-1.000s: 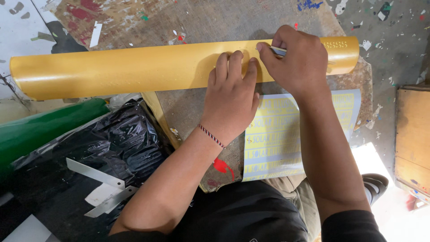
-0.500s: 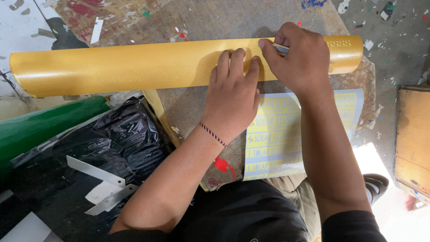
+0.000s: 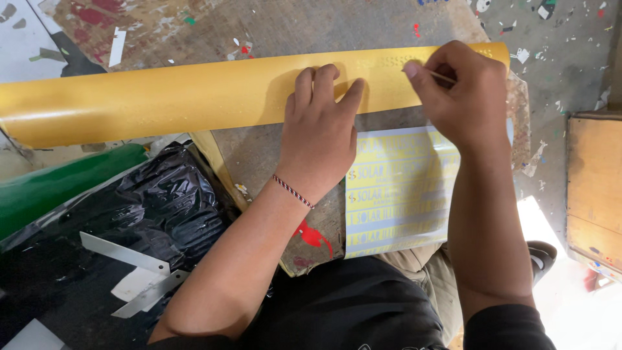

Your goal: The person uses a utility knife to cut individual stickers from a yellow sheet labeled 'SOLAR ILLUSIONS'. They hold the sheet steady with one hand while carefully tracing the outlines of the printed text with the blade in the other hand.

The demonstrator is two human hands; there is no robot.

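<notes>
The right hand (image 3: pixel 463 97) pinches a thin, pale pointed tool (image 3: pixel 435 74) between thumb and fingers, its grip pressed together on it, and the tip touches the long roll of yellow vinyl sheet (image 3: pixel 194 97). The left hand (image 3: pixel 321 129) lies flat on this roll, fingers together and holding nothing. The roll lies across the worn brown table (image 3: pixel 272 155). Just below the roll, on the table, is a white sheet with yellow lettering (image 3: pixel 398 194). Left of the table lie crumpled black plastic (image 3: pixel 155 207) and a green roll (image 3: pixel 58 188).
</notes>
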